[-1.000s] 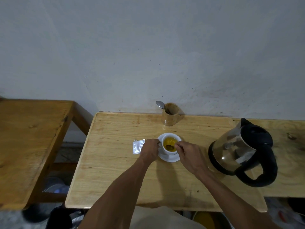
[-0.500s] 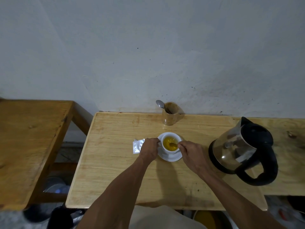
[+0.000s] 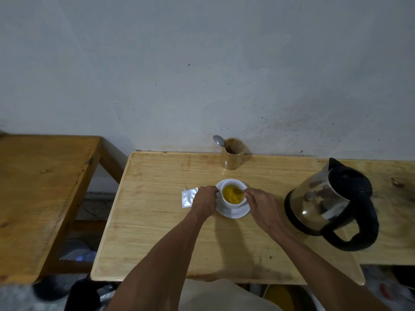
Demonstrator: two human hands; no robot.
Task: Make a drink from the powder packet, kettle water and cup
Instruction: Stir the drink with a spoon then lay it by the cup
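A white cup (image 3: 232, 204) full of yellow liquid stands on a white saucer (image 3: 233, 213) in the middle of the light wooden table (image 3: 157, 232). My left hand (image 3: 204, 199) grips the cup's handle on its left side. My right hand (image 3: 261, 204) pinches a spoon (image 3: 238, 191) whose bowl is dipped in the liquid. A silver powder packet (image 3: 188, 197) lies flat just left of my left hand. The steel kettle (image 3: 325, 198) with a black lid and handle stands at the right.
A wooden holder (image 3: 233, 157) with a second spoon (image 3: 219, 140) stands by the wall behind the cup. A darker wooden table (image 3: 40, 187) stands to the left across a gap. Clutter lies on the floor below the front edge.
My right hand has shifted slightly right and forward with the spoon, whose bowl now sits toward the cup's far right side. My left hand has stayed on the handle.
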